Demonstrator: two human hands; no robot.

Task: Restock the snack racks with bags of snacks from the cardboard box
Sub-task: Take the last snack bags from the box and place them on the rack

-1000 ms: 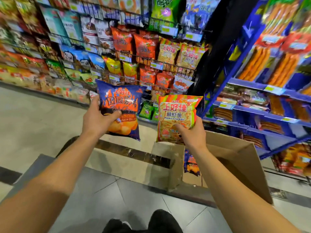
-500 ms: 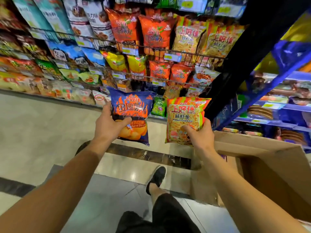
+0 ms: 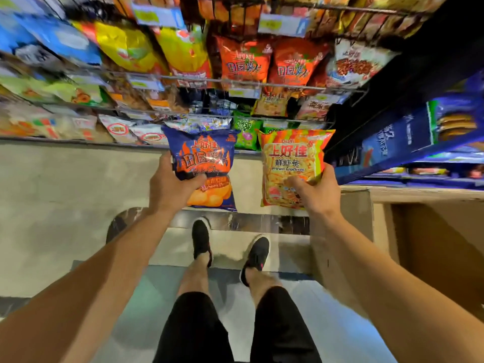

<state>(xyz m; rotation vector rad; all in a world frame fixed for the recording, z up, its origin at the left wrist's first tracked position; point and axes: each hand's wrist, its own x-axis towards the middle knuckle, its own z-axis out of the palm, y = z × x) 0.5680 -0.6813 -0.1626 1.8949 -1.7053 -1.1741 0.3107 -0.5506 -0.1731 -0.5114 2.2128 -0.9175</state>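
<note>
Wire snack racks [image 3: 235, 82] fill the top half of the frame, tiers packed w/ bags: yellow and green ones upper left, orange bags [image 3: 245, 60] top centre, small green packs [image 3: 246, 133] on the lowest tier; most are blurred. Blue shelving [image 3: 408, 142] w/ packaged goods runs down the right edge. Open cardboard box [image 3: 432, 247] sits on the floor at lower right; its inside can't be made out. Centre frame, left hand [image 3: 170, 189] grips a blue chip bag [image 3: 203, 167] upright, thumb across the front. Beside it, apart, right hand [image 3: 318, 193] grips a yellow-orange prawn cracker bag [image 3: 292, 166] by its lower edge. Both bags are held just in front of the lowest tier. Black shoes [image 3: 201, 239] below.
</note>
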